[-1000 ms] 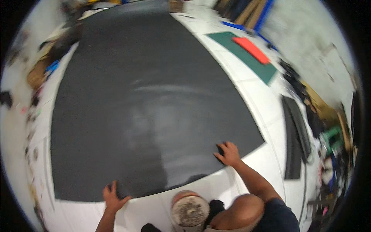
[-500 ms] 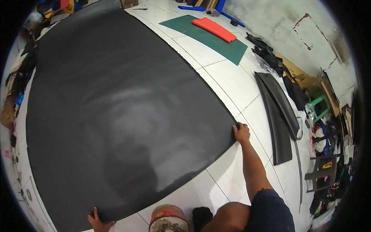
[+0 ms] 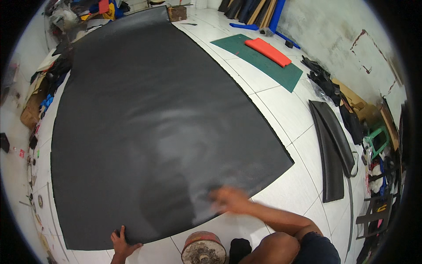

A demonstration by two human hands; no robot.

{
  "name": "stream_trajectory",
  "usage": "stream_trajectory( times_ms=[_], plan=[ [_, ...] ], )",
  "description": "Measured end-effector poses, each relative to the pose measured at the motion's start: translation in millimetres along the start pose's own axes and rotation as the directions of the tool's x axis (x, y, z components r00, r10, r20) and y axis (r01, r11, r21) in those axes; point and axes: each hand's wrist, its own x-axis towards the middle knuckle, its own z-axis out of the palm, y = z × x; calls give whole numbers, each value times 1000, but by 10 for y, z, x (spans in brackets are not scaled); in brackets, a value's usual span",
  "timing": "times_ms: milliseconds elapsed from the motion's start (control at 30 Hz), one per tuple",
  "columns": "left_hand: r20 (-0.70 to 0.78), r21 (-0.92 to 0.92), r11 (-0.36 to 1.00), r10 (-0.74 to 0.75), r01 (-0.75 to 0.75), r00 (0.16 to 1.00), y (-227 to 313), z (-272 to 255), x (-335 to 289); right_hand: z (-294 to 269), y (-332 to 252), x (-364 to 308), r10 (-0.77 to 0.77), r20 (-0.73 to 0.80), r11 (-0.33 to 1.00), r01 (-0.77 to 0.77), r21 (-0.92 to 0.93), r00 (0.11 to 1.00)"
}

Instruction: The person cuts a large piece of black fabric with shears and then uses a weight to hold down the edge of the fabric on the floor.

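Observation:
A large sheet of black leather-like material (image 3: pixel 132 105) lies spread over the white tiled floor. Its near edge curves across in front of me. My left hand (image 3: pixel 123 244) rests on that edge at the lower left, thumb and fingers spread. Over the sheet near the middle of the same edge is my right hand (image 3: pixel 229 200), smeared by motion; whether it touches the material I cannot tell. Just below the near edge stands a round reddish tin (image 3: pixel 204 251) with a stained top, beside my knee.
To the right lie folded black strips (image 3: pixel 329 149). A green cutting mat (image 3: pixel 246 53) bears a folded red piece (image 3: pixel 268 52). A brown block (image 3: pixel 177 13) sits at the sheet's far corner. Clutter and a green stool (image 3: pixel 379 141) line the right wall; more piles line the left.
My right hand has left the sheet's right corner and swept left and nearer me. The left hand stays at the near edge. The whole view has shifted.

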Motion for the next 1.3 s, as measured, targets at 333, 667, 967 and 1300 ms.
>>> stream_trajectory(
  times_ms=[333, 667, 967, 1300],
  plan=[
    [-79, -39, 998, 36, -39, 996, -19, 47, -43, 631, -1235, -341, -574, 495, 799, 578, 166, 652],
    [-29, -12, 998, -70, 69, 997, -2, -35, -113, 314, -1381, 125, -389, 39, 913, 390, -115, 921],
    [-52, -40, 998, -47, 45, 998, -45, 49, -74, 361, -1257, 617, -197, -67, 942, 171, -288, 978],
    [19, -37, 998, -59, 59, 998, -113, 23, -86, 571, -1074, 617, -98, -114, 968, 68, -242, 989]
  ],
)
